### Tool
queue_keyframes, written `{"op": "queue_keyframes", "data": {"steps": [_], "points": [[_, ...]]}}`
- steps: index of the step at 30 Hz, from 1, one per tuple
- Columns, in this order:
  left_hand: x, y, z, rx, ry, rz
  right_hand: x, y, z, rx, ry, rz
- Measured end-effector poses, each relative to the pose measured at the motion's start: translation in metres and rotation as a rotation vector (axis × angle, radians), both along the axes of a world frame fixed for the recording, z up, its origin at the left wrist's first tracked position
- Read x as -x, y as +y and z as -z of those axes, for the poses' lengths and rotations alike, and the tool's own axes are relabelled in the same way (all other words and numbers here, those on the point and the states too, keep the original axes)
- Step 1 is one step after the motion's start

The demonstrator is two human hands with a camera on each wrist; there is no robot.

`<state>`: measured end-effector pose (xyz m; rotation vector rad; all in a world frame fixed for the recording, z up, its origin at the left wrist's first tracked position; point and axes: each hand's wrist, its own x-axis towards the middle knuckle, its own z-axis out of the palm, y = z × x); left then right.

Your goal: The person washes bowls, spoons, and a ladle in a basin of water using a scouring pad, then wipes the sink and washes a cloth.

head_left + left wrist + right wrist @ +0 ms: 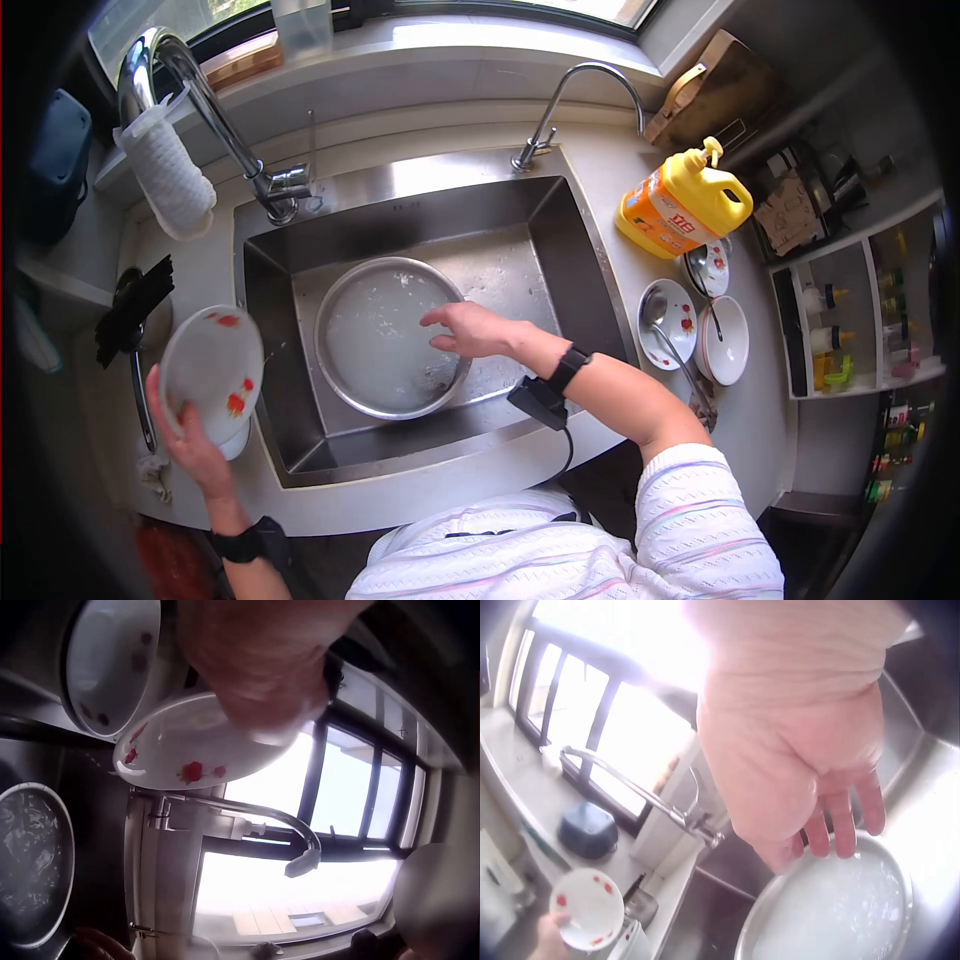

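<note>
My left hand (195, 455) grips a white bowl with red flowers (210, 365) by its edge, tilted over the counter left of the sink. Under it another white bowl (237, 440) peeks out, mostly hidden in the head view; the left wrist view shows this second bowl (112, 664) more fully, also with red flowers. My right hand (475, 330) hovers at the right side of a round metal basin (319, 340) of cloudy water standing in the sink. Nothing is in its loosely bent fingers (845, 832), which hang over the basin's edge in the right wrist view.
The steel sink (575, 270) has a large faucet (215, 110) at back left and a thin tap (545, 120) at back right. A yellow pump jug (685, 205) stands on the right counter near several bowls, one (655, 345) with a ladle. A pan (140, 340) lies left.
</note>
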<state>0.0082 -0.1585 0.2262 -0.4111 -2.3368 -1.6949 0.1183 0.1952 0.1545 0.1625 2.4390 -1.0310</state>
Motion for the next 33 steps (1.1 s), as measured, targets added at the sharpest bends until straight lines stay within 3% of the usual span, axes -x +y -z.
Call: {"op": "queue_keyframes", "data": {"steps": [2,3,6,8,12,13,15,19,21,22,23,24,25,27,28,30,32,33], "points": [[0.008,-0.038,0.006,-0.167,-0.163,-0.235,-0.02,0.018,-0.02,0.012,0.158,0.065],[0.01,-0.052,0.01,-0.195,-0.22,-0.389,-0.031,0.025,-0.041,0.007,0.124,0.107],[0.017,-0.097,0.03,-0.275,-0.394,-0.434,-0.08,0.058,-0.072,-0.033,0.125,0.318],[0.016,-0.109,0.039,-0.295,-0.439,-0.39,-0.124,0.082,-0.087,0.007,0.174,0.567],[0.02,-0.124,0.056,-0.255,-0.495,-0.225,-0.231,0.132,-0.079,-0.328,0.235,0.934],[0.022,-0.125,0.057,-0.256,-0.501,-0.214,-0.25,0.132,-0.076,-0.335,0.232,0.944],[0.023,-0.128,0.059,-0.245,-0.537,-0.091,-0.28,0.127,-0.069,-0.577,0.095,0.943],[0.032,-0.127,0.06,-0.149,-0.548,-0.124,-0.29,0.118,-0.067,-0.754,0.014,0.799],[0.025,-0.115,0.047,0.225,-0.668,-0.229,-0.298,0.124,-0.063,-0.79,0.049,0.783],[0.031,-0.126,0.063,0.224,-0.661,-0.231,-0.299,0.125,-0.064,-0.787,0.056,0.785],[0.045,-0.146,0.094,0.166,-0.442,-0.216,-0.298,0.123,-0.068,-0.743,0.047,0.821],[0.042,-0.134,0.094,0.109,-0.231,-0.197,-0.301,0.122,-0.07,-0.701,0.031,0.853],[0.038,-0.129,0.087,0.107,-0.233,-0.196,-0.307,0.124,-0.07,-0.683,0.027,0.839],[0.029,-0.113,0.059,0.993,-0.265,-0.394,-0.313,0.12,-0.074,-0.613,0.005,0.863],[0.027,-0.107,0.062,0.989,-0.259,-0.394,-0.317,0.118,-0.074,-0.538,-0.015,0.888],[0.026,-0.098,0.067,0.942,0.488,-0.365,-0.323,0.117,-0.071,-0.529,0.044,0.878],[-0.009,-0.012,0.03,0.603,0.1,-0.232,-0.326,0.117,-0.081,-0.422,0.047,0.946],[-0.024,0.03,0.023,0.426,-0.024,-0.044,-0.33,0.118,-0.084,-0.439,0.146,0.919]]}}
